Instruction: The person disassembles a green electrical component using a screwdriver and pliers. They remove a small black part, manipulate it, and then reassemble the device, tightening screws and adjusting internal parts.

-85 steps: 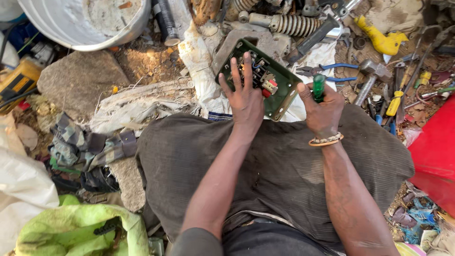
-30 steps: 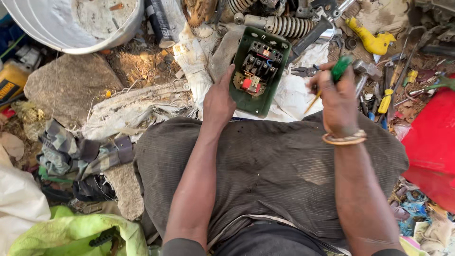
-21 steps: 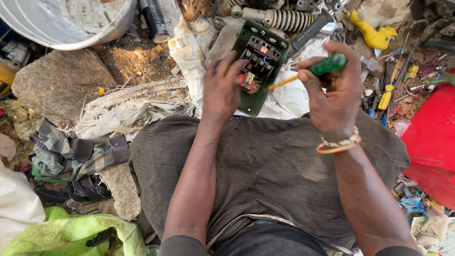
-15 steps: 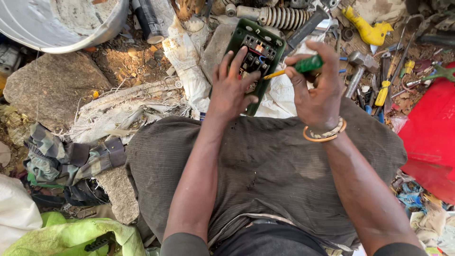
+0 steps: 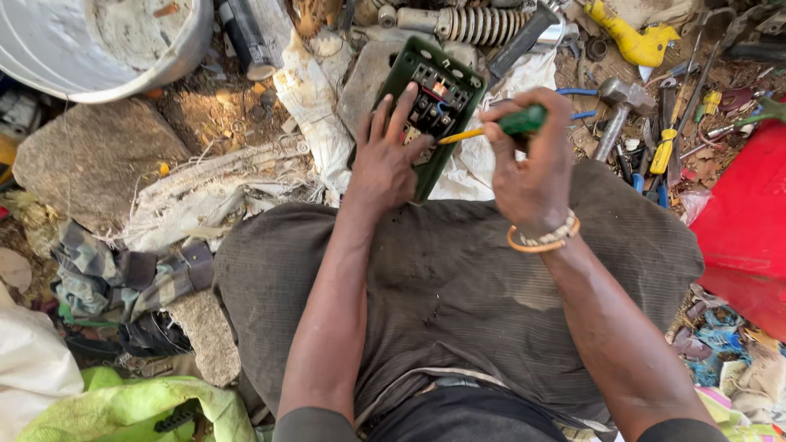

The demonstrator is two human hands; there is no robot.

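Observation:
A green electrical switch box [image 5: 446, 82] with black terminals and coloured wires inside rests tilted at the far edge of my lap. My left hand [image 5: 386, 155] lies over its lower half, fingers spread across the terminals, holding it steady. My right hand [image 5: 532, 160] is closed around a screwdriver [image 5: 491, 128] with a green handle and yellow shaft; the tip points left into the box's inside, next to my left fingers. A beaded and orange bracelet sits on my right wrist. My lap is covered by dark grey cloth [image 5: 458, 278].
A white bucket [image 5: 106, 41] stands at the top left by a flat stone [image 5: 90, 160]. A coil spring [image 5: 483, 24], a hammer [image 5: 618, 102], a yellow tool [image 5: 634, 41] and several small screwdrivers lie beyond the box. A red container [image 5: 749, 221] is at right.
My left hand shifted up onto the box's face and spread its fingers. My right hand swung the screwdriver from upright to pointing left, bringing its tip into the box.

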